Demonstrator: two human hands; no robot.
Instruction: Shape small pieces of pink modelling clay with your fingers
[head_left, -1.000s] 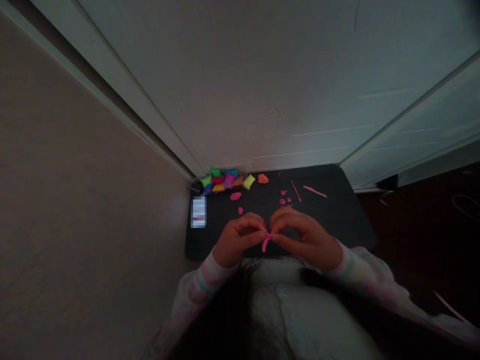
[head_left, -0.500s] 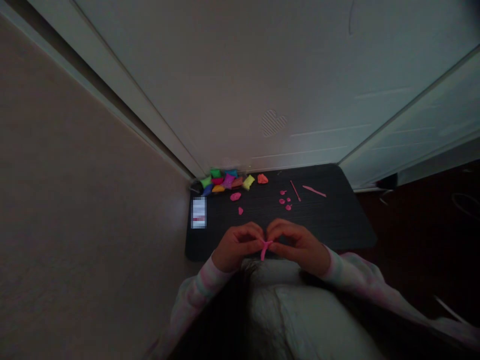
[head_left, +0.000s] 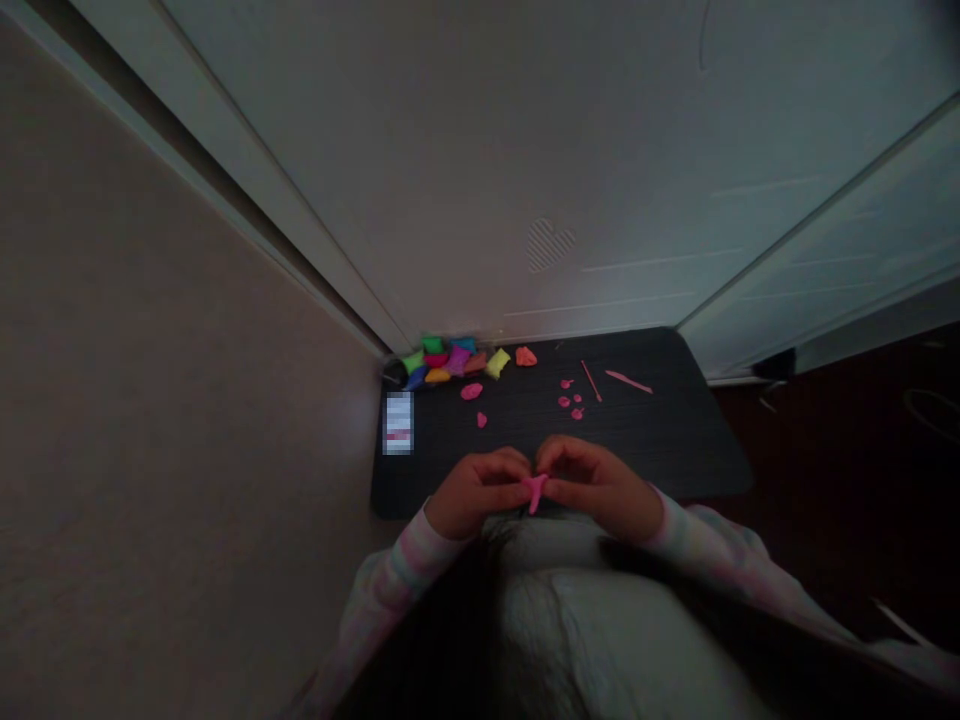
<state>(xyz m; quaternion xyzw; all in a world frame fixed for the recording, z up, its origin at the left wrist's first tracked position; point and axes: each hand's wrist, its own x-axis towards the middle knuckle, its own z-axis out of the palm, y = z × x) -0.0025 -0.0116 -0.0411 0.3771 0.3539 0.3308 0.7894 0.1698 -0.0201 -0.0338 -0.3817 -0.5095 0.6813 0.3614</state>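
Both hands meet over the near edge of a small black table [head_left: 675, 440]. My left hand [head_left: 476, 490] and my right hand [head_left: 596, 485] pinch one small pink piece of clay [head_left: 535, 491] between their fingertips, fingers curled. Beyond them on the table lie small pink clay bits [head_left: 571, 402], a pink lump [head_left: 471, 391] and a smaller pink bit [head_left: 481, 420].
A heap of coloured clay packets [head_left: 450, 360] and an orange lump [head_left: 526, 356] sit at the table's far edge by the wall. Two thin pink sticks [head_left: 628, 381] lie at the far right. A blurred rectangle [head_left: 397, 423] lies at the left. Dark floor lies right.
The pink clay piece between my fingertips has become shorter and more bunched. Both hands drew slightly nearer to me and closer together.
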